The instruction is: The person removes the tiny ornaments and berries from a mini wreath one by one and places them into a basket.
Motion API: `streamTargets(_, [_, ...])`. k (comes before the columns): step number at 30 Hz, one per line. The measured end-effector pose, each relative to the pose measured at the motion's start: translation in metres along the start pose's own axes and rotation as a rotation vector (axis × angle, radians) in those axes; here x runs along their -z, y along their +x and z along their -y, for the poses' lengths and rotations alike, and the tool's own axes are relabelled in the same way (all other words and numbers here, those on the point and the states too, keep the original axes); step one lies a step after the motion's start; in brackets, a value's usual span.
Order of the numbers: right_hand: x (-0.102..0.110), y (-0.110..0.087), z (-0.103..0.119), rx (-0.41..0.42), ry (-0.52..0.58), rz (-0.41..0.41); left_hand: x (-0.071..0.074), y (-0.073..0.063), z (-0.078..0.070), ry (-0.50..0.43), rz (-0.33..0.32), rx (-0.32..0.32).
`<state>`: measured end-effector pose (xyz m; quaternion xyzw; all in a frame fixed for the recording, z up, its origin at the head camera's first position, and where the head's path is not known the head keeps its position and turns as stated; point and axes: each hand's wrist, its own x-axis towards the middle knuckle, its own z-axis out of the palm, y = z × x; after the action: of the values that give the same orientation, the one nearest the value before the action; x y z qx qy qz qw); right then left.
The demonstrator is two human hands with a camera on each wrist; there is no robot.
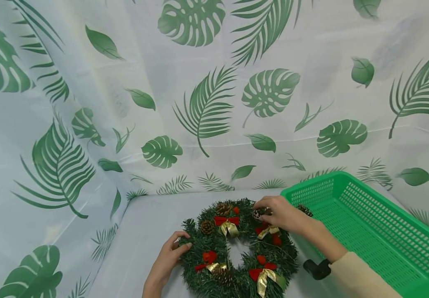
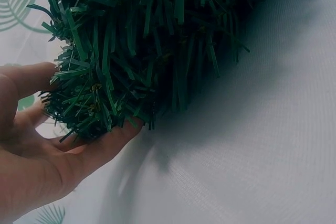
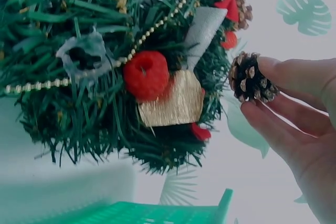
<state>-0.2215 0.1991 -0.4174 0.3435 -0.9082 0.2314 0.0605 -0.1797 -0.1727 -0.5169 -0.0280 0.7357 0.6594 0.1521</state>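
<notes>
A green Christmas wreath [image 1: 195,277] with red and gold bows, red berries and pine cones lies on the white-covered table. My left hand [image 1: 168,252] grips its left edge, fingers curled at the tinsel needles [image 2: 100,77]. Between right thumb and fingers I pinch a loose pine cone [image 3: 253,78]. That right hand [image 1: 281,211] is over the upper right of the wreath, beside a red and gold bow [image 1: 268,231]. A translucent ring of what looks like dried glue [image 3: 84,55] shows among the needles, near a red berry [image 3: 146,75] and a gold bead string.
A green plastic basket [image 1: 378,194] stands to the right of the wreath. Another pine cone [image 1: 305,210] shows by its left side, behind my right wrist. A black object [image 1: 316,269] is under that wrist. Leaf-printed curtains [image 1: 207,107] enclose the table's back and left.
</notes>
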Motion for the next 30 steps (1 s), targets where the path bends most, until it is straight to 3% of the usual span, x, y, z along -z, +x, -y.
streamTargets(17, [0.021,-0.021,-0.015,-0.092,0.075,-0.034,0.001,-0.001,0.0,0.007,0.006,-0.006])
streamTargets(30, [0.035,-0.031,-0.019,-0.122,0.046,-0.106,0.001,0.0,0.0,0.008,0.003,0.001])
